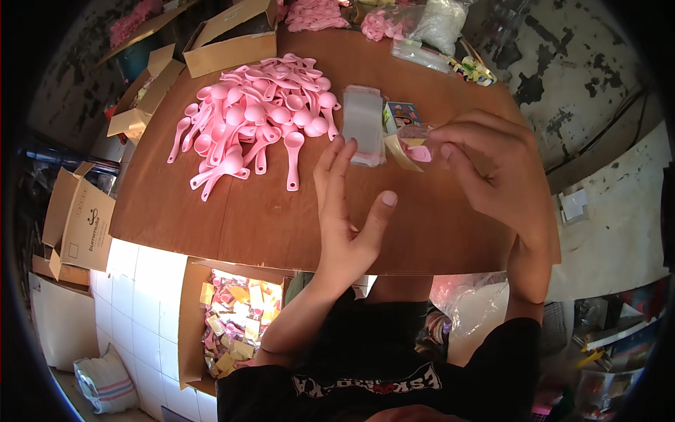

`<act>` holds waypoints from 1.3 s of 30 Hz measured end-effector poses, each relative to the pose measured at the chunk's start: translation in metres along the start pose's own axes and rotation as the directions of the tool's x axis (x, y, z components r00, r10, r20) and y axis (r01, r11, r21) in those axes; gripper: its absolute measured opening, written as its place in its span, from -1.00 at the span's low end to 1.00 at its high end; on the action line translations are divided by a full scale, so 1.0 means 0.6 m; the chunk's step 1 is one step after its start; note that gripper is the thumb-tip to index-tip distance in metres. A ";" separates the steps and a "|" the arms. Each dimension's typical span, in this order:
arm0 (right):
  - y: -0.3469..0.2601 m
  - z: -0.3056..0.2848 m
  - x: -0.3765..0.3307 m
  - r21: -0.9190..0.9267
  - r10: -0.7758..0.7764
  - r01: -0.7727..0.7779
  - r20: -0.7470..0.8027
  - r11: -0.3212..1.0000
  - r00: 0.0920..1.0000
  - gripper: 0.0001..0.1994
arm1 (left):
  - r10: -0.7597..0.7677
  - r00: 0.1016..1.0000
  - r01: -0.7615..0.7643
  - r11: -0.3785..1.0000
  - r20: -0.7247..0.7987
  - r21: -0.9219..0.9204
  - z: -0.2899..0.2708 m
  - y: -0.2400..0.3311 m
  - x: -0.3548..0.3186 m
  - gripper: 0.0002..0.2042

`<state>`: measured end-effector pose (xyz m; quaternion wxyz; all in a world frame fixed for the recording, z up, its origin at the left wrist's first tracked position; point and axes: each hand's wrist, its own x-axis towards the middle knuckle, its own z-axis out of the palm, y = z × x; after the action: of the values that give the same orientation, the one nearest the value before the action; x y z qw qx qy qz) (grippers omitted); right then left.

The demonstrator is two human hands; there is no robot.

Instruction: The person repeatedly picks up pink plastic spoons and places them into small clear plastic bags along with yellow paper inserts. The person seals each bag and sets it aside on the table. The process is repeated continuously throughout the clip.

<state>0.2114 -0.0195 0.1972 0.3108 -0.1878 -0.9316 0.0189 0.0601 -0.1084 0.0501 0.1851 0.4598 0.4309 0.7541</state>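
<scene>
My right hand point(492, 165) is raised over the right side of the table, thumb and forefinger closed on the edge of a small clear plastic bag point(415, 131). A pink piece point(420, 152), perhaps a spoon, and a yellowish card point(403, 153) show at the bag; I cannot tell whether both are inside it. My left hand point(348, 221) is held over the table with its fingers stretched and thumb apart, holding nothing. Just beyond its fingertips lies a stack of clear plastic sleeves point(363, 121). Left of the sleeves is a large heap of pink measuring spoons point(256, 112).
A small blue printed box point(402, 112) stands beside the sleeves. An open cardboard box point(235, 42) and bagged pink items point(316, 14) sit at the table's far edge. Below the near edge, a carton point(193, 337) holds many packed pieces. More cartons point(84, 221) stand at left.
</scene>
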 end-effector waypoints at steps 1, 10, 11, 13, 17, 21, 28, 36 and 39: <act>-0.010 -0.007 0.002 0.066 0.017 -0.020 0.046 0.998 0.999 -0.83 | 0.087 0.981 -0.123 0.971 0.176 0.207 -0.004 0.005 0.008 -0.38; -0.021 0.008 -0.013 0.525 0.127 -0.226 0.219 0.821 0.967 -0.89 | -0.180 0.911 0.309 0.895 0.371 -0.323 -0.002 0.036 0.033 -0.77; -0.019 0.011 -0.017 0.561 0.148 -0.257 0.233 0.787 0.961 -0.88 | -0.179 0.910 0.309 0.894 0.375 -0.324 -0.002 0.037 0.030 -0.77; -0.023 0.018 -0.024 0.594 0.228 -0.306 0.204 0.744 0.952 -0.88 | -0.259 0.915 0.349 0.894 0.309 -0.281 -0.001 0.038 0.028 -0.79; -0.018 0.022 -0.033 0.267 -0.003 0.034 -0.113 0.963 0.994 -0.85 | -0.244 0.942 0.285 0.944 0.230 -0.165 0.002 0.050 0.029 -0.78; -0.024 0.027 -0.043 0.072 -0.137 0.147 -0.129 0.987 0.982 -0.82 | -0.155 0.970 0.174 0.981 0.185 -0.088 0.004 0.040 0.023 -0.80; -0.013 0.049 -0.046 -0.147 -0.167 0.141 -0.184 0.979 0.969 -0.80 | -0.154 0.956 0.142 0.988 0.248 0.065 0.004 0.065 0.016 -0.80; -0.023 0.061 -0.055 -0.146 -0.132 0.100 -0.229 0.984 0.964 -0.80 | -0.056 0.946 0.030 0.996 0.320 0.085 0.001 0.065 0.009 -0.75; -0.017 0.058 -0.064 -0.027 -0.039 0.033 -0.244 0.999 0.969 -0.80 | -0.125 0.905 0.130 0.991 0.406 0.015 -0.001 0.074 0.009 -0.76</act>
<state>0.2156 -0.0402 0.1485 0.4213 -0.1753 -0.8896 -0.0207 0.0618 -0.1299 0.0894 0.3221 0.5760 0.4074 0.6312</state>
